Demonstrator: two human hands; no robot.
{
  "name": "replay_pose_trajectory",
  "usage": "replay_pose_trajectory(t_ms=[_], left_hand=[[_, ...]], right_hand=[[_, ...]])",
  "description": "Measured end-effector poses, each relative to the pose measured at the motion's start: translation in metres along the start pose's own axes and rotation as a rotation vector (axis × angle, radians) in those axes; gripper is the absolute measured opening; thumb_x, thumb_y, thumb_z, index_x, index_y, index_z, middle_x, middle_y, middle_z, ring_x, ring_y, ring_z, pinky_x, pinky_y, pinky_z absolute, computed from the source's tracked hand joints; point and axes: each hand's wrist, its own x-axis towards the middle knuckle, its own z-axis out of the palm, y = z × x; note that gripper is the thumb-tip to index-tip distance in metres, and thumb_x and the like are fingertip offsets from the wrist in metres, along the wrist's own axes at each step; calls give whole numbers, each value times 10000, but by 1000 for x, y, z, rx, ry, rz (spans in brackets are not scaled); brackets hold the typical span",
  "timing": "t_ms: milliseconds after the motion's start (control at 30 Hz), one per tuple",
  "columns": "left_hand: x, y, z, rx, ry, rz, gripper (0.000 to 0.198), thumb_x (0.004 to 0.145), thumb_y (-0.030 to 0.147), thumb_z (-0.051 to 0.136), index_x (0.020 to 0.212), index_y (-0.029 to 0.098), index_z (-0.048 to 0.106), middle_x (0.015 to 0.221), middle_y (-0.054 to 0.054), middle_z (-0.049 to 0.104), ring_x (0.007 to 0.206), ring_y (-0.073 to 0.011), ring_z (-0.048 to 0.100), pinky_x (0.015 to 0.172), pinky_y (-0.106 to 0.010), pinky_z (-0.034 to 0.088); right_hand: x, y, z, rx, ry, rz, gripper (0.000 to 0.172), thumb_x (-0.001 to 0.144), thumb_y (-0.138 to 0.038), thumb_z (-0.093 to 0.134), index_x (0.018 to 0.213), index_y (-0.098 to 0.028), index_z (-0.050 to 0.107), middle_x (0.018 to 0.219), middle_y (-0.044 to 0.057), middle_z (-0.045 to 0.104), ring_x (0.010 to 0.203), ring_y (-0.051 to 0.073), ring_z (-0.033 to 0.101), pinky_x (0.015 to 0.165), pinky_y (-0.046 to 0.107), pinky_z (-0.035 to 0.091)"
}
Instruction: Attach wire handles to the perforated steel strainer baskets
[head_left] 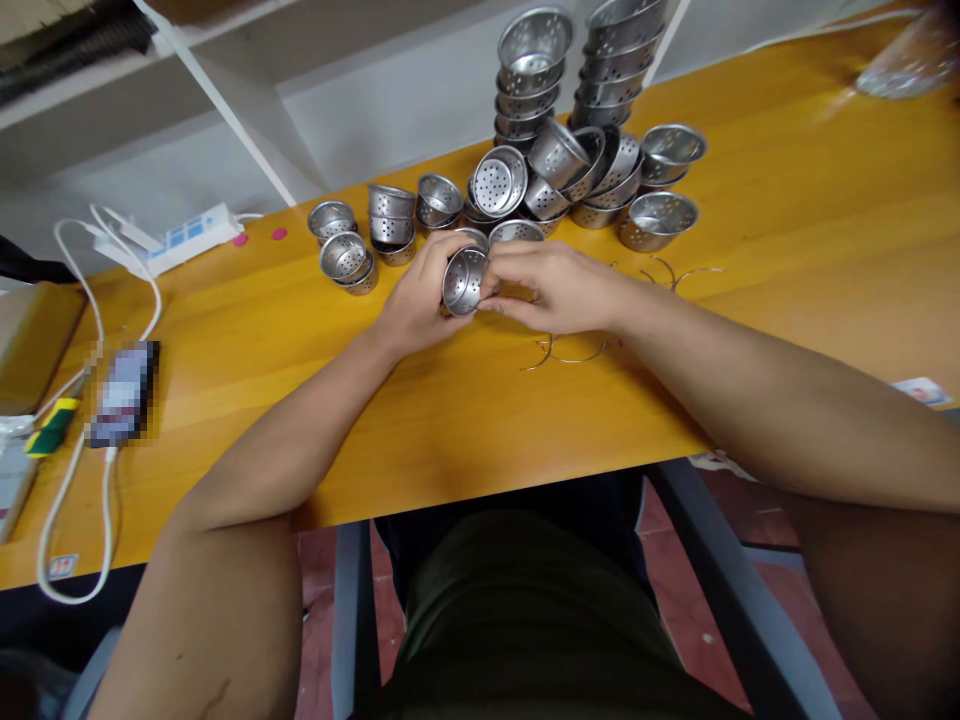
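1. The perforated cup (463,282), metal and tipped so its mouth faces the wearer, is held between both hands just above the tabletop (420,430). A curved line crosses its inside; whether that is a wire cannot be told.
2. On the cup's left side, the left hand (415,295) has its grip wrapped about the wall, fingers behind and thumb below.
3. On the cup's right, the right hand (553,287) has its grip closed, thumb and fingertips pinching at the rim; whether something thin lies between them too is too small to tell.
4. Right of the cup and nearer the wearer lie thin curved wires (576,361); more wires (697,270) lie farther right, beyond the right forearm.
5. Just beyond the cup and rightward is a jumbled heap of similar cups (555,160), with two tall stacks (529,100) behind it.
6. Left of the cup and slightly beyond stand small nested groups (392,215); well to its right are further cups (658,222).
7. Far left of the cup are a white power strip (191,237), a blurred-out phone (124,395) and a white cable (49,535).
8. Beyond the cup, behind the tabletop, rises a pale shelf (225,110).
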Motion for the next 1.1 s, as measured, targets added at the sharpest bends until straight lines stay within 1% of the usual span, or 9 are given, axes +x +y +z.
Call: replay_pose_trajectory(t_ms=[233,333,433,500,633,733,867,1000,1100], left_hand=[[-2,-1,2,-14,-18,-73,959,927,989,1047,1559,377,665,1642,-105,798,1651,-459,793,1495,-729,658],[-9,-12,8,-51,19,-28,1055,914,998,1051,1643,384,600,1681,-112,774,1635,-456,808,1480,-717,677],[-16,-26,16,-73,107,-42,1120,931,970,1066,1711,390,509,1708,-122,746,1645,-465,814,1450,-716,701],[-19,-33,20,-78,155,-61,1105,955,950,1062,1714,398,480,1689,-118,739,1654,-470,811,1429,-724,711],[-21,-37,20,-97,173,-99,1029,1028,935,1001,1727,417,451,1640,-106,733,1648,-455,810,1384,-711,733],[-22,-32,18,-92,166,-101,1040,1028,970,976,1733,413,452,1639,-112,729,1642,-457,806,1385,-716,727],[-19,-26,16,-65,163,-100,1027,1028,989,962,1732,408,492,1658,-119,728,1677,-468,780,1435,-748,691],[-15,-31,10,-4,246,-136,981,1055,982,935,1733,394,540,1725,-141,700,1761,-469,715,1531,-736,618],[-15,-46,1,14,329,-181,1007,1064,1004,903,1757,378,523,1752,-159,696,1797,-474,682,1571,-726,570]], right_hand=[[2,4,-2,37,-39,-38,241,1282,-461,720,1156,-262,770,1199,83,824,1064,276,771,988,421,603],[0,5,-1,31,-27,-4,212,1258,-467,744,1322,-275,809,1230,93,833,1079,298,783,1008,449,634],[-2,3,-1,15,30,87,546,1209,-519,809,1695,-283,727,1361,136,843,1133,355,801,1082,538,679],[-3,2,-1,6,59,109,640,1206,-539,808,1779,-282,684,1477,172,824,1175,375,807,1130,588,696],[-3,5,2,-40,66,38,476,1236,-483,730,1672,-300,777,1564,174,777,1313,389,807,1172,616,705],[-3,6,5,-66,25,56,506,1203,-451,761,1690,-313,780,1596,176,755,1395,427,785,1197,647,693],[-2,4,3,-62,-10,91,561,1207,-483,751,1747,-330,748,1594,166,763,1326,418,796,1144,637,707],[-5,7,-10,-103,191,165,602,1283,-548,631,1797,-245,709,1531,190,798,1181,364,799,1150,628,688],[-9,20,-23,-142,296,290,542,1298,-623,601,1650,-270,812,1491,197,839,1123,362,783,1145,632,672]])
